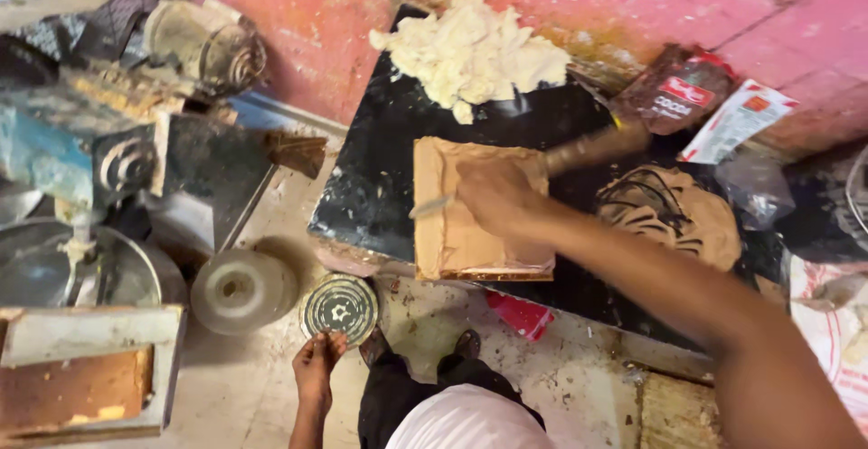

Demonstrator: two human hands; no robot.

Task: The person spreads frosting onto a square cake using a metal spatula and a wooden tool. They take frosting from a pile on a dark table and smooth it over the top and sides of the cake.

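Here the tan, flattened dough slab [470, 232] lies under the right hand [493, 198].

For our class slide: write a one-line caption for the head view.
Right hand draws a knife across brown paste; left hand touches a round disc.

Your right hand [495, 198] lies on the tan block [475, 209], with a heap of pale paste [470, 49] just beyond it and the pink wall [362, 15] closing that side off. To its right, a wooden handle [592, 148] and a brown smear [674, 209] crowd the black slab [371, 178]; bare slab lies open to its left. Your left hand [316, 363] touches a round perforated disc [339, 307], a grey wheel [242, 289] just beside. Machinery [108, 141] blocks farther left. Bare floor [244, 386] lies around that hand.
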